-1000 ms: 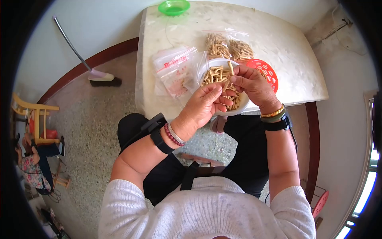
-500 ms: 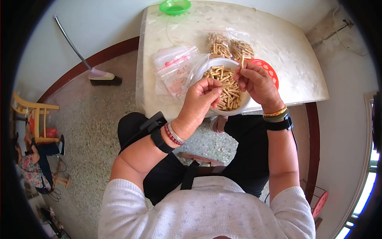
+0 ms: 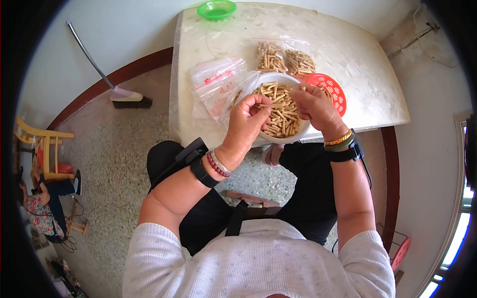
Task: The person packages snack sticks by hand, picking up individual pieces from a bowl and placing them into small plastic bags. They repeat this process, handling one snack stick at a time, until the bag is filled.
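A white bowl full of short tan sticks sits at the table's near edge. Over its left side, my left hand pinches what looks like one short tan stick between thumb and fingers. My right hand is closed above the bowl's right side, slightly blurred, and whatever its fingers hold is hidden. Just behind that hand is a red perforated basket, partly covered, with some sticks visible inside. A clear plastic bag touches the bowl's left rim.
Two filled clear bags of sticks lie behind the bowl. Flat zip bags are stacked on the left, and a green dish stands at the far edge. A broom leans on the wall; another person sits at far left.
My right hand has turned and lowered slightly leftward over the bowl; the stick upright in its fingers no longer shows. My left hand has shifted slightly left, still pinching.
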A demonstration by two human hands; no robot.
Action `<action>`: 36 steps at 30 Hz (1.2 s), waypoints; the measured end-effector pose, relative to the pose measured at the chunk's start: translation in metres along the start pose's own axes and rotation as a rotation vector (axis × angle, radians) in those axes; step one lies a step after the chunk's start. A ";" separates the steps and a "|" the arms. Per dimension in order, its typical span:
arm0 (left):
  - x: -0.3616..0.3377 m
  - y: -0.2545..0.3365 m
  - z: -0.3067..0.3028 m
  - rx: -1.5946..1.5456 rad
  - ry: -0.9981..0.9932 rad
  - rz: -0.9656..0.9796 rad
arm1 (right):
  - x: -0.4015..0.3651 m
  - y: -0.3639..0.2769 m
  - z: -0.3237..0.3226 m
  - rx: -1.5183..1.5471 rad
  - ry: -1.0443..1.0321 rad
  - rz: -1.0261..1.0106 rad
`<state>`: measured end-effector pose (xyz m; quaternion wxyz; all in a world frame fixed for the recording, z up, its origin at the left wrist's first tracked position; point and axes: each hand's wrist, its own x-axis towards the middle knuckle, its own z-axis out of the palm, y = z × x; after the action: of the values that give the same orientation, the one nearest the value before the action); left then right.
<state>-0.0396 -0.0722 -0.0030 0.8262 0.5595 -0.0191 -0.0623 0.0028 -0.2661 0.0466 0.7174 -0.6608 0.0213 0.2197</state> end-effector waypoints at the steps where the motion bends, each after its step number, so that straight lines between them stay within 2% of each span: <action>1: 0.000 0.001 0.000 0.000 0.001 0.000 | -0.003 -0.001 0.006 -0.070 0.004 0.050; 5: 0.000 0.000 -0.001 0.031 -0.006 0.039 | -0.006 0.000 0.019 -0.234 -0.055 0.143; 9: 0.001 -0.002 0.002 0.036 0.008 0.100 | 0.000 0.004 0.019 -0.278 -0.093 0.115; 11: -0.001 0.002 0.003 0.009 0.008 0.070 | 0.001 0.006 0.019 -0.331 0.035 -0.041; 15: 0.000 0.005 0.000 -0.052 -0.023 -0.016 | -0.001 0.000 0.011 -0.310 0.015 -0.096; 23: 0.003 -0.001 -0.008 -0.125 -0.073 -0.049 | 0.001 0.006 0.010 -0.438 -0.013 -0.186; 27: 0.004 -0.001 -0.008 -0.121 -0.092 -0.073 | 0.002 0.009 0.013 -0.430 -0.034 -0.249; 30: 0.004 -0.002 -0.008 -0.166 -0.076 -0.087 | -0.004 -0.002 0.018 -0.466 0.039 -0.306; 32: 0.004 -0.003 -0.008 -0.173 -0.083 -0.076 | -0.006 -0.007 0.014 -0.169 0.144 -0.218; 36: -0.001 0.004 -0.004 -0.167 -0.090 -0.022 | -0.006 -0.006 0.003 -0.249 -0.001 -0.239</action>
<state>-0.0399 -0.0668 -0.0013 0.8675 0.4857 -0.0447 -0.0979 -0.0014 -0.2652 0.0541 0.6511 -0.7423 -0.0852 0.1338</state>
